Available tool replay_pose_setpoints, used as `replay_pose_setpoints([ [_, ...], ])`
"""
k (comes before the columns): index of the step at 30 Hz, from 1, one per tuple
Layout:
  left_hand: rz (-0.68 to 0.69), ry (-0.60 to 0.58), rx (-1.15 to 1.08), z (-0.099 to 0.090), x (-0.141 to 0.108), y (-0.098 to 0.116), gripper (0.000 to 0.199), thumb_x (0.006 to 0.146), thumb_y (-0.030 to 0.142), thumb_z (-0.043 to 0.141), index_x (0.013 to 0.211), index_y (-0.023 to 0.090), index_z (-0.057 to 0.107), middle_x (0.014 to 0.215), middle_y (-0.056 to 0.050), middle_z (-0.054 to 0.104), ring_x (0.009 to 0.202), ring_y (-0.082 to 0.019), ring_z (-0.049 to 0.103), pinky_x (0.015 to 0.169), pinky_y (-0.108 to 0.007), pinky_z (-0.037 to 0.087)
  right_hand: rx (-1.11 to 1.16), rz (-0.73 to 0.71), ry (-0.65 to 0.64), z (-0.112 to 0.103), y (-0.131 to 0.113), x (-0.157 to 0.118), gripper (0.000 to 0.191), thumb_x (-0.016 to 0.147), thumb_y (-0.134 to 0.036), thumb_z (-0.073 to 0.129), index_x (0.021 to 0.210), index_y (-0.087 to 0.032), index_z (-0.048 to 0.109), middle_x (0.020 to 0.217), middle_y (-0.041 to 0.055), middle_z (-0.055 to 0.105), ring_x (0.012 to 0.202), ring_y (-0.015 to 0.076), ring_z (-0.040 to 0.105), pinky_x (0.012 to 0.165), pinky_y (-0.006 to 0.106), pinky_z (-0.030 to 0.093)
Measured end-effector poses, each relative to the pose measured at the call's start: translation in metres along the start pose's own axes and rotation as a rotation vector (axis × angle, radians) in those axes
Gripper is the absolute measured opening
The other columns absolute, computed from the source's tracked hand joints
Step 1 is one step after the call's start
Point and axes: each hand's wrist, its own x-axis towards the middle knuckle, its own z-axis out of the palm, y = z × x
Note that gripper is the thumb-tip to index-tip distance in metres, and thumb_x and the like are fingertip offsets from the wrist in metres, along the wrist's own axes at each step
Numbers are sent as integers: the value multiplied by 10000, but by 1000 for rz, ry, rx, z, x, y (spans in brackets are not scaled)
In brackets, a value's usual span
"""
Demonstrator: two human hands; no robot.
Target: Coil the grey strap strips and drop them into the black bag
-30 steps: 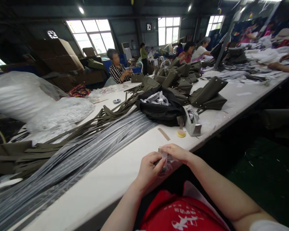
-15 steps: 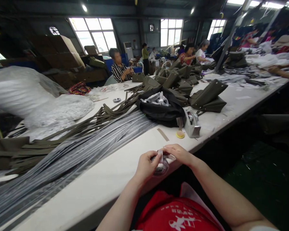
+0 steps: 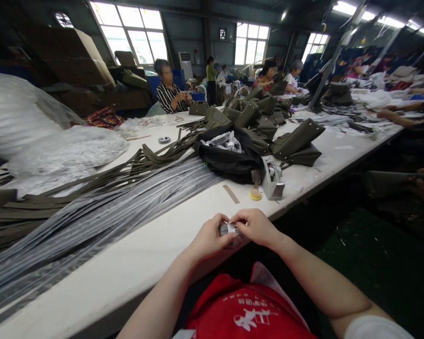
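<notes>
At the near table edge, my left hand is closed around a small coiled strap, grey and seemingly wrapped in clear plastic. A white strip of tape or paper lies across the coil. My right hand pinches at the strip's upper end, its thumb and fingertips against the coil. The fingers cover part of the coil. Just beyond my hands are a short brown strip, a yellow round object and a grey tape dispenser.
A black bag holds white-wrapped coils. Long plastic-wrapped straps and loose olive straps cover the table's left. Olive handbags are piled behind. A large clear plastic bundle stands far left. A person in stripes works across the table.
My right hand has moved in closer to my left, fingers now curled at the white strip. That strip stood up between the fingers before and now lies over the coil. The view has shifted slightly.
</notes>
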Motion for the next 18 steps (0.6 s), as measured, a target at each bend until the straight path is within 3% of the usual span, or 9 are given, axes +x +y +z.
replay_pose_setpoints([
  [3, -88, -167, -125, -2, 6, -4, 244, 709, 312, 669, 890, 148, 688, 763, -21, 690, 689, -162, 613, 622, -239, 470, -183, -145, 19, 2, -4, -7, 229, 798, -95, 538, 871, -208, 722, 858, 42, 735, 796, 194, 665, 755, 306, 498],
  [8, -159, -74, -488, -7, 12, -8, 399, 610, 267, 754, 980, 124, 722, 926, -75, 723, 828, -205, 640, 773, -288, 487, -227, -388, 21, -2, -6, -18, 303, 880, -157, 513, 1159, -192, 625, 1167, 96, 662, 1080, 224, 598, 973, 375, 457],
  [13, -195, -36, -754, -6, 16, -8, 402, 674, 444, 732, 916, 124, 746, 903, -99, 724, 874, -228, 632, 813, -319, 476, -225, -427, 57, -2, -9, -20, 308, 857, -139, 525, 1147, -194, 615, 1152, 90, 667, 1107, 219, 584, 992, 376, 443],
  [16, -218, -64, -724, -6, 16, -7, 489, 696, 513, 722, 967, 106, 732, 823, -93, 709, 745, -191, 620, 700, -276, 464, -174, -429, 70, -11, -2, -7, 232, 837, -192, 584, 1059, -209, 647, 1099, 66, 691, 1073, 212, 603, 968, 351, 452],
  [18, -241, -39, -681, -10, 13, -8, 543, 703, 549, 709, 1018, 107, 717, 781, -78, 697, 633, -149, 581, 597, -236, 420, -164, -366, 170, -27, 11, 10, 173, 853, -237, 580, 1000, -211, 667, 1037, 61, 706, 1017, 207, 624, 936, 338, 460],
])
